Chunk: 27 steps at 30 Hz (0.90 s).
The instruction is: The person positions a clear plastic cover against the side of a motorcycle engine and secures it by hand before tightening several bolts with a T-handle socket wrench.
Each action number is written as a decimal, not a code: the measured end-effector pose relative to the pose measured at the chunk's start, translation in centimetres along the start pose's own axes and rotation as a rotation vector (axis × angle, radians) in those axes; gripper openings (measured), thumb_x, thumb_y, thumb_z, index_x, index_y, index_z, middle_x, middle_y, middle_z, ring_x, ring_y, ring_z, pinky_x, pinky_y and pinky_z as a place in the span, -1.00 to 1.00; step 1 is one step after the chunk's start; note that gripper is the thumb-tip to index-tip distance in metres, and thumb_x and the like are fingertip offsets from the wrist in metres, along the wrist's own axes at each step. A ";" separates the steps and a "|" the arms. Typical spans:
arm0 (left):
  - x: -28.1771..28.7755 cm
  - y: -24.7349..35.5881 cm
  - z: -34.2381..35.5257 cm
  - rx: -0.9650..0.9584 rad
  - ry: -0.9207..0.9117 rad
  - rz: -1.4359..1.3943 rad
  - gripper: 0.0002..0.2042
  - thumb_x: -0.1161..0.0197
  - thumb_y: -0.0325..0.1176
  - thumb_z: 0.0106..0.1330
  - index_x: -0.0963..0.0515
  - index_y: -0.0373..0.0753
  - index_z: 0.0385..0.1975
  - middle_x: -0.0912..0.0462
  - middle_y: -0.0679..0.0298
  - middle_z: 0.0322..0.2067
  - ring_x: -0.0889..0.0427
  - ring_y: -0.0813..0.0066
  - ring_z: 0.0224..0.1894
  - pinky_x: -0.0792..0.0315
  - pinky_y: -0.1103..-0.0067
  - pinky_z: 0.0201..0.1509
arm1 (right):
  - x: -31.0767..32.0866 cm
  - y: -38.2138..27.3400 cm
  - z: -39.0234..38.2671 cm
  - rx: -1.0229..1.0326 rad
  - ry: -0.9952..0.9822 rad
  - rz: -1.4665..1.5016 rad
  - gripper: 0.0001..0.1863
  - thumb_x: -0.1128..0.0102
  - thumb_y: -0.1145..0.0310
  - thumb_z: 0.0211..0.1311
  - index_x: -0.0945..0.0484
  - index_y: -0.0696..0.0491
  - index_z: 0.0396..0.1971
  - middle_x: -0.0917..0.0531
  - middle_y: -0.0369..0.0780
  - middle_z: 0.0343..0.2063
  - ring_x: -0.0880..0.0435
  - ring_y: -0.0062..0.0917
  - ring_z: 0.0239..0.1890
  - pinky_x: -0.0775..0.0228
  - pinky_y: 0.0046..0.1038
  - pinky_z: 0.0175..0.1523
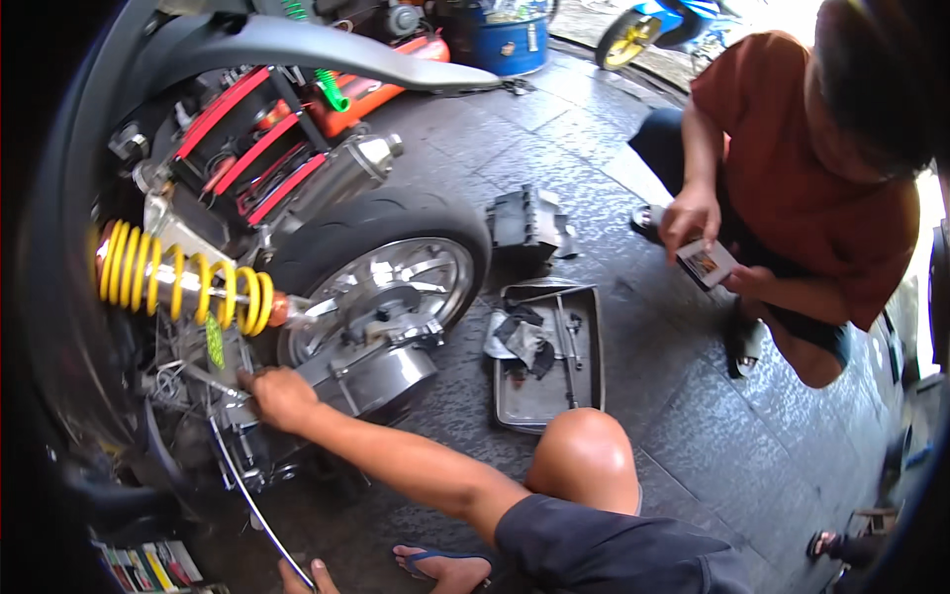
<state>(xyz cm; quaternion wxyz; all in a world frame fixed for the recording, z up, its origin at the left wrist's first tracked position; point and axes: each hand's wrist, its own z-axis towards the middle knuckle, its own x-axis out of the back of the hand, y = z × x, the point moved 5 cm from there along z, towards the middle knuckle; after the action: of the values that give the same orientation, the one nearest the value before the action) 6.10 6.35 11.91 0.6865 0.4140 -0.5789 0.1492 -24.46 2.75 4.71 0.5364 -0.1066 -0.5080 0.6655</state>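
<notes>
My right arm reaches across to the scooter's engine area. My right hand (282, 399) is closed beside metal parts under the yellow spring shock absorber (183, 277); what its fingers grip is hidden. At the lower edge, my left hand (309, 578) shows only in part, its fingers around the end of a long, thin, pale cable (247, 503). That cable runs up to the engine parts (233, 411) near my right hand. Just beyond stands the rear wheel (381, 262), with a silver drum-shaped cover (386, 381) at its near side.
A grey tray (599, 371) holds rags and long metal tools. Behind it lies a dark boxy part (524, 223). At right, a co-worker (811, 198) crouches with a small box (706, 264). A red-edged tool rack (242, 148) and blue drum (510, 45) stand farther back.
</notes>
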 end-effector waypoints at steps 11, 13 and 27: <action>0.1 1.6 1.5 -0.072 -0.185 0.560 -0.37 -0.12 -0.03 0.38 -0.30 -0.56 0.16 -0.65 -0.22 -0.38 -0.65 -0.24 -0.32 -0.51 0.14 -0.26 | 0.7 0.7 -0.1 -0.016 0.013 -0.016 -0.49 -0.24 0.34 0.09 -0.49 0.19 0.07 -0.69 -0.04 -0.30 -0.67 -0.15 -0.18 -0.46 -0.16 -0.04; -0.1 -0.1 2.1 -0.066 -0.367 0.863 -0.21 -0.26 -0.02 0.31 -0.16 -0.57 0.28 -0.67 -0.21 -0.33 -0.66 -0.24 -0.29 -0.56 0.14 -0.16 | 0.4 0.7 -0.4 -0.029 -0.019 -0.022 -0.49 -0.23 0.35 0.09 -0.49 0.20 0.08 -0.69 -0.04 -0.29 -0.67 -0.15 -0.18 -0.46 -0.16 -0.03; 0.4 -0.7 5.7 0.324 -1.068 0.265 -0.77 -0.22 -0.24 0.41 -0.54 -0.28 -0.41 -0.49 0.34 -0.67 -0.42 0.52 -0.70 -0.30 0.55 -0.62 | 0.0 1.3 -0.2 -0.029 0.034 -0.042 -0.53 -0.10 0.42 0.06 -0.52 0.19 0.04 -0.68 -0.07 -0.38 -0.68 -0.16 -0.26 -0.46 -0.21 -0.06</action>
<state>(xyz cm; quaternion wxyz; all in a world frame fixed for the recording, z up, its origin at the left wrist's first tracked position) 2.82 1.57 11.98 0.2021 0.4557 -0.8621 0.0911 -25.10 2.98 3.52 0.5571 -0.1150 -0.5105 0.6449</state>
